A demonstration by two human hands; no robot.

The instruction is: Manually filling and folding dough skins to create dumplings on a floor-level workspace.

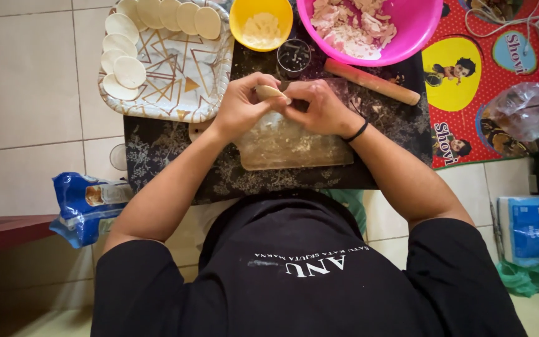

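The floured board (294,146) lies on the dark mat, a patterned tray (182,75) of pale dough rounds beside it. Above the board, the left hand (241,106) and right hand (322,109) both pinch 1 folded dough piece (268,92); uneven pressure could tear its seam

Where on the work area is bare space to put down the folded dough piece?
The patterned tray is bare across its middle and near side; dough rounds line only its far and left rims. The floured board below both hands is free. The far edge is crowded: yellow bowl, metal cutter, pink bowl, rolling pin.
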